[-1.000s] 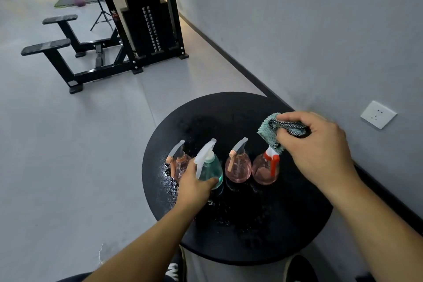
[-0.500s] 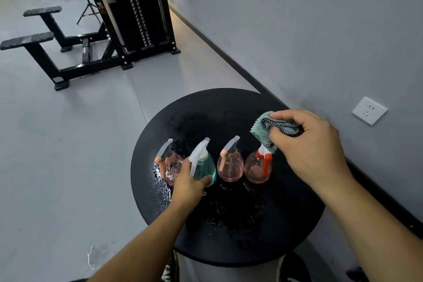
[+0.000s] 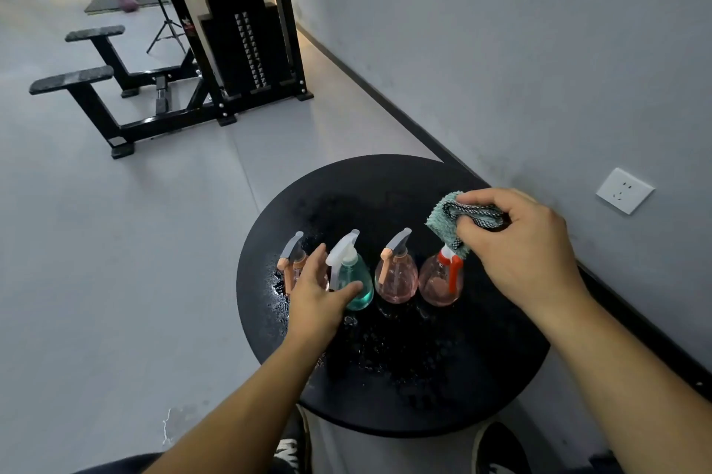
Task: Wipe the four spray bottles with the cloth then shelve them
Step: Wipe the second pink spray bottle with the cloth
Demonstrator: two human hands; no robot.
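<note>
Round black desk point(image 3: 385, 396) with a wet, droplet-speckled top, carrying four bulbous translucent spray bottles in a row. Left hand point(image 3: 314, 298): fingers spread wide around the teal bottle point(image 3: 356, 281), thumb against its belly; contact on the far side is hidden. This hand partly covers the leftmost pink bottle point(image 3: 294, 261). A middle pink bottle point(image 3: 397, 277) stands free. Right hand point(image 3: 516, 246): fingers clenched on a bunched, fluffy teal cloth point(image 3: 449, 219) with a checked edge, draped over the nozzle of the red-triggered pink bottle point(image 3: 441, 281). A white wall socket point(image 3: 624, 190) lies beyond.
</note>
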